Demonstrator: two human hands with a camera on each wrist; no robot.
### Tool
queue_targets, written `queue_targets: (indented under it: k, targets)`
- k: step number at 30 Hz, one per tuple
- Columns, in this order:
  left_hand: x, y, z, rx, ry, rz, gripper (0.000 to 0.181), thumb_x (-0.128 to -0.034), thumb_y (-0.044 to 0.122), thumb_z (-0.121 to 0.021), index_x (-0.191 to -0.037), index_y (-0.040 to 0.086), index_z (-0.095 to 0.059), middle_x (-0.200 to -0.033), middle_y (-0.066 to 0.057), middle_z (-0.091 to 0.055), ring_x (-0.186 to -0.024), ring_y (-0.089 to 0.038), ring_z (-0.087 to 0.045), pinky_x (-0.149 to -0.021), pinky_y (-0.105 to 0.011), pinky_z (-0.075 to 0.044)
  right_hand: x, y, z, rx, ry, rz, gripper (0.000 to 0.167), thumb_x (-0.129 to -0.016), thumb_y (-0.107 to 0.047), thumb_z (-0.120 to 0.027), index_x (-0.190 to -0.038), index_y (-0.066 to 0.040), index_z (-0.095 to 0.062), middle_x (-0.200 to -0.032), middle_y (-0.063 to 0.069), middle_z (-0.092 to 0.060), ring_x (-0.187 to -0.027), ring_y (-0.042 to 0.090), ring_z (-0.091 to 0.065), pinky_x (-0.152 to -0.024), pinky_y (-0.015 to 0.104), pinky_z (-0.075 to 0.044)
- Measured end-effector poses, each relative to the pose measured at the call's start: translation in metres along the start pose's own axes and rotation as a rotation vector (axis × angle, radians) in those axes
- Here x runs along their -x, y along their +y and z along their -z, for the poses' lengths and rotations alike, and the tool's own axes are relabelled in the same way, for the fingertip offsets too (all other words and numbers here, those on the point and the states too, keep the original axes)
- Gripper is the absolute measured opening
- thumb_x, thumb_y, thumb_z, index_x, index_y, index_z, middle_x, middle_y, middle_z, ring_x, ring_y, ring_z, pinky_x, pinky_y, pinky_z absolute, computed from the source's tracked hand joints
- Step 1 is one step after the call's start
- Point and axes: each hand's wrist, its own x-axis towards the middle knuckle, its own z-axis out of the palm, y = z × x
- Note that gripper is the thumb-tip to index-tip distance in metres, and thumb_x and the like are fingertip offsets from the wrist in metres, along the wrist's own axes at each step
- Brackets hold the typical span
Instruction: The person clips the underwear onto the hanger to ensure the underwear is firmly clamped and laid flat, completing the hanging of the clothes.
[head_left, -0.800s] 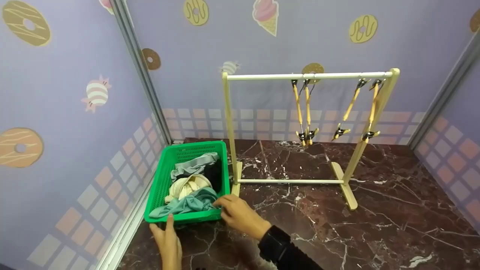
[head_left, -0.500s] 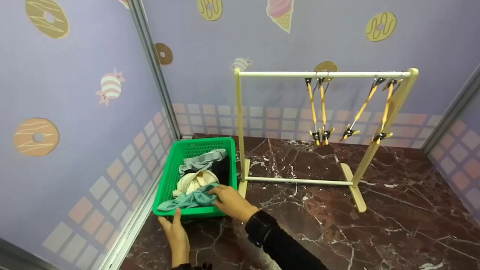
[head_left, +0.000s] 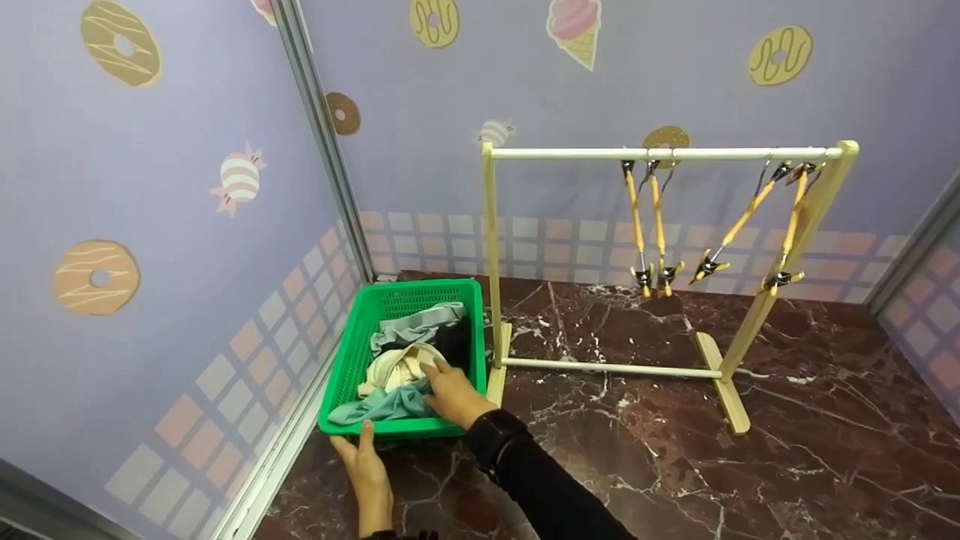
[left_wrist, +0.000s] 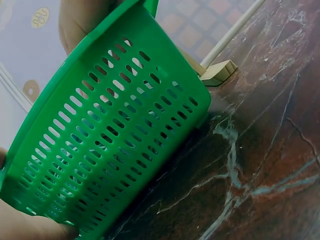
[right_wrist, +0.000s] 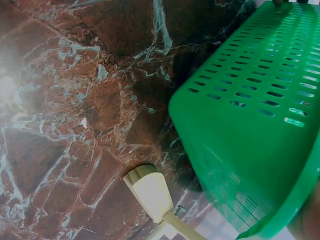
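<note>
In the head view, a green basket (head_left: 346,360) stands at the left and holds crumpled garments. A teal cloth (head_left: 382,406) lies at its front, a cream cloth (head_left: 397,367) in the middle, a grey-blue cloth (head_left: 416,324) at the back, and a black one (head_left: 454,343) along the right side. My left hand (head_left: 367,480) grips the front left corner, thumb over the rim; the left wrist view shows its fingers against the perforated wall (left_wrist: 115,125). Inside the basket, my right hand (head_left: 457,394) touches the teal and cream cloths. Its lower fingertips are hidden among them.
Right of the basket stands a wooden rack with a white top rail (head_left: 570,154). Several yellow-and-black clip hangers (head_left: 657,225) hang from it. One foot (head_left: 498,379) of the rack is close beside the basket. Dark red marbled tabletop (head_left: 615,457) extends to the right.
My right hand has moved from the front right rim leftward and deeper over the garments. My left hand stays at the basket's corner. The whole head view has shifted.
</note>
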Motion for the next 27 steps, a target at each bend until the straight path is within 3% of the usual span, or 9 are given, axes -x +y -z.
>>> queue_targets:
  k: [2,5,8,10,14,18,22,24,27]
  targets:
    - [0.000,0.000,-0.001,0.004,-0.001,-0.005,0.084,-0.1099,0.028,-0.043,-0.158,0.013,0.025,-0.165,-0.010,0.028,-0.152,-0.026,0.024,-0.124,-0.049,0.009,-0.001,0.000,0.000,-0.028,-0.001,-0.052,0.064,-0.100,-0.016,-0.067,-0.157,-0.007,-0.038,-0.161,0.027,-0.029,-0.142,0.052,-0.034,-0.110,0.054,-0.042]
    - [0.002,0.000,-0.002,0.003,-0.002,-0.019,0.084,-0.1096,0.029,-0.044,-0.159,0.014,0.023,-0.166,-0.010,0.026,-0.152,-0.026,0.022,-0.124,-0.048,0.008,-0.001,-0.001,0.000,-0.011,0.004,-0.079,0.060,-0.099,-0.016,-0.068,-0.152,-0.004,-0.042,-0.155,0.029,-0.035,-0.138,0.053,-0.036,-0.108,0.055,-0.043]
    - [0.003,0.001,-0.002,-0.008,-0.004,-0.026,0.084,-0.1096,0.030,-0.043,-0.159,0.015,0.023,-0.166,-0.010,0.026,-0.153,-0.026,0.022,-0.124,-0.048,0.008,-0.002,-0.001,0.000,0.064,0.023,-0.043,0.042,-0.097,-0.014,-0.070,-0.132,0.000,-0.051,-0.135,0.026,-0.054,-0.124,0.046,-0.053,-0.101,0.049,-0.048]
    - [0.004,0.001,0.000,-0.019,-0.009,-0.022,0.084,-0.1098,0.031,-0.043,-0.158,0.015,0.024,-0.166,-0.010,0.027,-0.152,-0.026,0.023,-0.124,-0.049,0.008,-0.002,-0.001,-0.001,0.084,0.034,-0.012,0.031,-0.096,-0.011,-0.070,-0.119,-0.003,-0.050,-0.120,0.021,-0.060,-0.112,0.041,-0.060,-0.094,0.046,-0.051]
    - [0.002,0.001,0.003,-0.021,-0.021,-0.029,0.083,-0.1103,0.029,-0.042,-0.158,0.016,0.025,-0.166,-0.009,0.027,-0.152,-0.026,0.023,-0.124,-0.050,0.008,-0.002,0.000,-0.005,0.106,0.058,0.071,0.019,-0.095,-0.005,-0.069,-0.109,-0.001,-0.058,-0.106,0.015,-0.065,-0.101,0.033,-0.066,-0.086,0.038,-0.055]
    - [0.003,0.005,0.004,-0.003,-0.030,-0.032,0.082,-0.1104,0.023,-0.042,-0.159,0.014,0.024,-0.166,-0.010,0.026,-0.152,-0.028,0.023,-0.124,-0.051,0.008,-0.002,0.000,-0.006,0.190,0.076,0.108,0.017,-0.093,-0.004,-0.068,-0.109,-0.002,-0.074,-0.109,0.014,-0.069,-0.103,0.030,-0.067,-0.090,0.034,-0.055]
    - [0.015,0.023,0.001,0.027,-0.039,-0.033,0.081,-0.1097,0.016,-0.042,-0.158,0.009,0.023,-0.166,-0.015,0.025,-0.152,-0.031,0.022,-0.123,-0.052,0.008,-0.003,-0.001,-0.005,0.250,0.048,0.057,0.015,-0.093,-0.006,-0.068,-0.104,0.000,-0.075,-0.110,0.014,-0.068,-0.101,0.030,-0.068,-0.089,0.035,-0.056]
    - [0.015,0.023,0.001,0.027,-0.038,-0.031,0.081,-0.1096,0.016,-0.042,-0.158,0.009,0.023,-0.165,-0.015,0.025,-0.152,-0.031,0.022,-0.123,-0.052,0.008,-0.004,-0.001,-0.005,0.254,0.034,0.033,0.013,-0.093,-0.006,-0.068,-0.102,0.001,-0.073,-0.109,0.016,-0.068,-0.100,0.031,-0.068,-0.087,0.037,-0.057]
    - [0.006,0.010,0.003,0.006,-0.034,-0.022,0.083,-0.1101,0.021,-0.043,-0.158,0.011,0.024,-0.165,-0.013,0.027,-0.152,-0.029,0.023,-0.123,-0.051,0.008,-0.005,-0.001,-0.005,0.229,0.031,0.004,0.013,-0.094,-0.005,-0.067,-0.104,0.002,-0.071,-0.108,0.018,-0.068,-0.100,0.033,-0.068,-0.086,0.040,-0.057]
